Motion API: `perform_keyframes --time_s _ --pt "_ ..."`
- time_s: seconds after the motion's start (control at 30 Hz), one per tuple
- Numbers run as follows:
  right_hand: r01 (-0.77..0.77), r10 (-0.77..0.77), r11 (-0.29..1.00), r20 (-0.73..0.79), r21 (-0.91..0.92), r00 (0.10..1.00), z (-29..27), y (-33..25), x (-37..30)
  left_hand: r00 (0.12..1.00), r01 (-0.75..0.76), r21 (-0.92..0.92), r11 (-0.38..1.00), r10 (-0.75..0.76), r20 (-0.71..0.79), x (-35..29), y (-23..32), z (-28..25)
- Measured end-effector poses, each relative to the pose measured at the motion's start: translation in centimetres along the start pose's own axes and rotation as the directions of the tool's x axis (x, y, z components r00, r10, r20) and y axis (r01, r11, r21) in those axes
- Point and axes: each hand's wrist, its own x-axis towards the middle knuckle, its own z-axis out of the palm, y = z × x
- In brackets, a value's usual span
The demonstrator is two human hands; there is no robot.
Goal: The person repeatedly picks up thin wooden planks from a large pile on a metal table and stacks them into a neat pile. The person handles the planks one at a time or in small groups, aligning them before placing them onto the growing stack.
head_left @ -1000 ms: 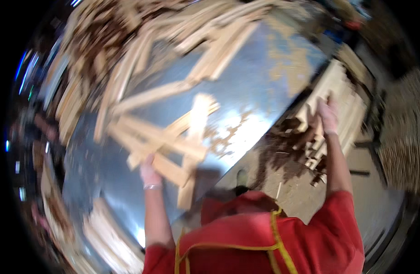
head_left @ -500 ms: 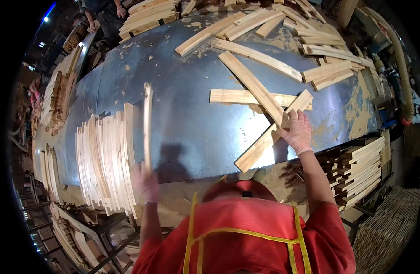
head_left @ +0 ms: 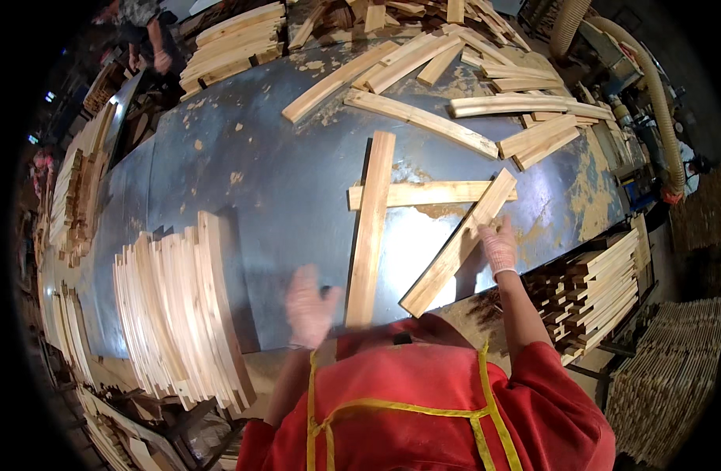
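Observation:
My left hand (head_left: 309,308), in a pale glove and slightly blurred, is over the table's front part with thumb and fingers apart, holding nothing. Just right of it a wooden board (head_left: 368,235) runs from the front edge toward the back. My right hand (head_left: 499,247), gloved too, has its fingers spread beside a slanted board (head_left: 458,243); whether the fingertips touch that board I cannot tell. Both of these boards cross over a sideways board (head_left: 427,193). To the left, a row of boards (head_left: 180,306) stands packed side by side at the front edge.
Loose boards (head_left: 423,125) lie scattered over the back of the dark metal table (head_left: 258,173). Stacked wood (head_left: 592,286) is below its right front edge. A ribbed hose (head_left: 666,133) hangs at the far right. Another person (head_left: 145,35) is at the back left.
The board formerly under my right hand has swung leftward and now lies nearly front to back. My left hand has come right from the packed row, where the narrow strip now rests against its end.

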Motion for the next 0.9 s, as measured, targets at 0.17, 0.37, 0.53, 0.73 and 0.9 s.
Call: perform_keyframes --time_s 0.17,0.37,0.53,0.73,0.9 --pt "-0.289 0.23 0.785 0.176 0.548 0.957 3.5 2.6 1.2 0.977 -0.023 -0.016 1.0 0.026 0.209 5.3 10.9 2.2" --pt "-0.413 0.173 0.768 0.462 0.49 0.87 9.6 -3.5 2.6 0.908 0.34 -0.561 0.755 -0.108 0.405 10.8 10.2 -1.1" --pt "-0.1 -0.091 0.973 0.748 0.206 0.657 13.4 -10.6 3.7 0.931 0.237 -0.069 0.969 -0.207 0.301 10.6 11.4 1.7" --pt "0.627 -0.575 0.607 0.275 -0.488 0.77 9.9 -14.1 22.4 0.897 0.376 -0.052 0.925 -0.349 0.273 12.7 11.3 1.6" --pt "0.563 -0.256 0.685 0.572 -0.462 0.78 6.4 -12.7 24.3 0.632 0.772 -0.57 0.282 -0.43 0.644 11.5 9.1 -2.1"
